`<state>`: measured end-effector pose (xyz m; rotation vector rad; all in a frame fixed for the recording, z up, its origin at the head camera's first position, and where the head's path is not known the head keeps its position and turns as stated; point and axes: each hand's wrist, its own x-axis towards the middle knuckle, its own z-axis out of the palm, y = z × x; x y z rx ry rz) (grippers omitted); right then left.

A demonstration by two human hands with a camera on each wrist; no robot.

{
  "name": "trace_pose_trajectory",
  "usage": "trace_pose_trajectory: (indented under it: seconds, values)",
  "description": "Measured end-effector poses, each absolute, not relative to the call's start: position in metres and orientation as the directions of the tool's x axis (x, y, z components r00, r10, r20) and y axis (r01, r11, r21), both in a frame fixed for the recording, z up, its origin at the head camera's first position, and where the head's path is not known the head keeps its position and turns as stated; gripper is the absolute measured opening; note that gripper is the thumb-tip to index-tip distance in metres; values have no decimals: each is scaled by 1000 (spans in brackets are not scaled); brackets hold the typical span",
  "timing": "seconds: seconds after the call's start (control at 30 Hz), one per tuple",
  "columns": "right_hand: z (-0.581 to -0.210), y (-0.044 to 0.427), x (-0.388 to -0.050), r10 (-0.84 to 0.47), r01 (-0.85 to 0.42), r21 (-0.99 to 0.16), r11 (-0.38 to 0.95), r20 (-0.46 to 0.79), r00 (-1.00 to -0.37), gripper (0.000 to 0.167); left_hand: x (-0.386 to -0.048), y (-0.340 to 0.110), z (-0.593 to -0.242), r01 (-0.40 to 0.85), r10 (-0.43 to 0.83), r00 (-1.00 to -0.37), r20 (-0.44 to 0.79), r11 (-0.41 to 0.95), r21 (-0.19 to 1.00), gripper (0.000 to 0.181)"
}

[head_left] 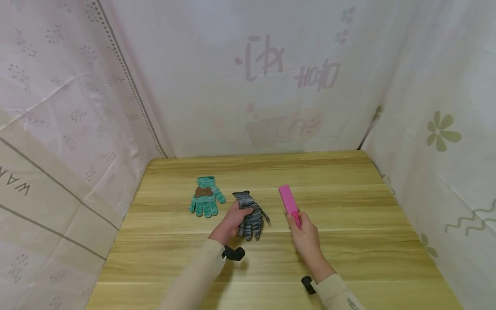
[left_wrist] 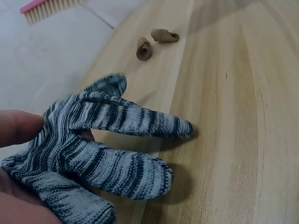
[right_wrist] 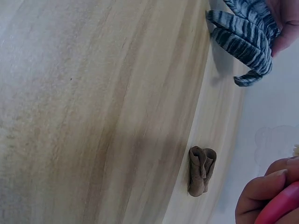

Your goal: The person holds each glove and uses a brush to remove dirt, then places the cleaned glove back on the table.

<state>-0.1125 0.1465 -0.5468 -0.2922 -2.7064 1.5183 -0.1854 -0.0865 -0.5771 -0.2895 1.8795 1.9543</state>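
Observation:
My left hand (head_left: 234, 217) grips a knitted glove (left_wrist: 117, 121) striped in grey and black, thumb on top near its cuff. The glove's fingers hang just over the wooden table. My right hand (head_left: 305, 237) holds a brush (head_left: 288, 200) by its pink handle; its pale bristles show in the left wrist view. A teal striped glove (head_left: 209, 208) with a brown patch (head_left: 203, 192) lies to the left of my left hand. Two small brown rolled pieces (left_wrist: 164, 35) lie on the wood in the left wrist view, and similar brown rolls (right_wrist: 198, 171) show in the right wrist view.
The light wooden table (head_left: 341, 181) reaches back to a pale printed curtain (head_left: 217, 86). More patterned cloth hangs along the left (head_left: 77, 129) and right (head_left: 438, 172) sides. Each wrist carries a black strap-on device (head_left: 234, 253).

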Motion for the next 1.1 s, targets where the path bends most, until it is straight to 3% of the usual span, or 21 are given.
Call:
trace_pose_trajectory:
  seconds: [0.43, 0.7, 0.83, 0.93, 1.1]
  values:
    - [-554, 145, -117, 157, 146, -841, 521, -73, -985, 41, -188, -95, -592, -334, 101, -930, -354, 174, 926, 86]
    - [-554, 143, -116, 146, 163, -857, 490, -103, -984, 36, -191, -98, -591, -173, 45, -977, -211, 415, 893, 83]
    - [-555, 143, -116, 150, 165, -855, 491, -104, -983, 35, -183, -98, -585, -5, 95, -992, -80, 611, 792, 68]
    - [-555, 143, -115, 144, 160, -858, 488, -101, -984, 35, -172, -96, -582, 132, 161, -987, 12, 759, 637, 47]
    - [-553, 146, -115, 149, 169, -857, 486, -109, -983, 34, -155, -87, -578, 312, 309, -948, 73, 867, 389, 26]
